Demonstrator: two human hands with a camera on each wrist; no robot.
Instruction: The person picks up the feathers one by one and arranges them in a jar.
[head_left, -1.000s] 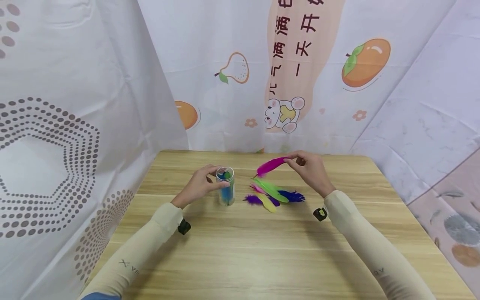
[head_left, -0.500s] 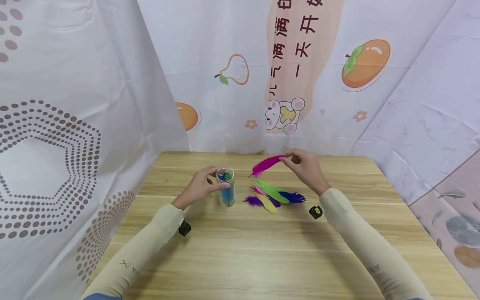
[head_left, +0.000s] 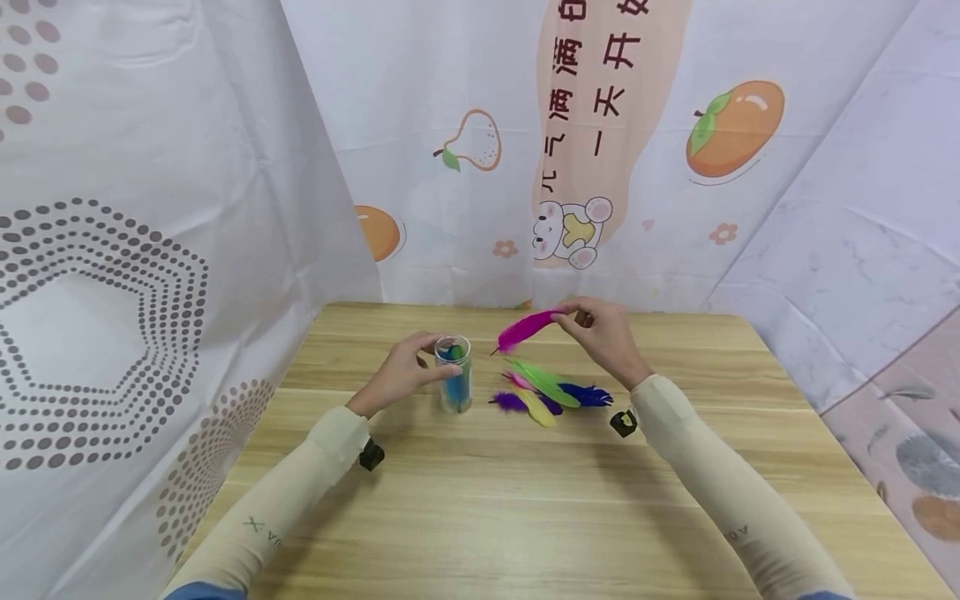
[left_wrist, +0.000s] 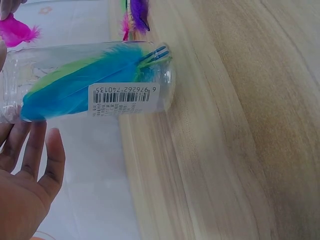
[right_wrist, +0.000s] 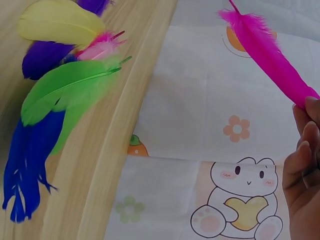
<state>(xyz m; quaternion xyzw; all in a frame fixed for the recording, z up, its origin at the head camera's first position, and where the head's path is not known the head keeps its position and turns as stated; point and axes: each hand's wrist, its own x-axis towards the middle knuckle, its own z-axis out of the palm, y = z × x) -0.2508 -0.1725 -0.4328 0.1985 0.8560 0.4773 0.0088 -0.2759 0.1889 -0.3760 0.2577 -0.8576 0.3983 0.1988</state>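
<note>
Feather (head_left: pixel 522 332), magenta, is held above the table (head_left: pixel 480 508) by the right hand (head_left: pixel 600 333): vane tip pinched between thumb and fingers, quill end sloping down and away from the fingertips, toward the left hand (head_left: pixel 399 372). Next to no weight expected. Vane judged soft, easily creased; quill judged thin, springy, the stiffer part. Light pinch should be enough; barbs would likely be split by a hard squeeze. With the tip gripped, the quill is left unsupported, so some sway is to be expected; steadier control would be had nearer mid-shaft.

Jar (head_left: pixel 456 392) is grasped by the left hand near the rim, thumb on the near side, fingers on the far side; stood upright. Glass or plastic can't be told. Wall judged smooth, slippery, tippable if knocked; best held just below the mouth. Blue feather (left_wrist: pixel 75 90) and green feather (left_wrist: pixel 60 71) are seen inside, quills at the base.

Loose feathers (head_left: pixel 546 386) are spread on the table below the right hand, between both hands; best lifted singly by the shaft, since overlapping vanes would probably be dragged along.
</note>
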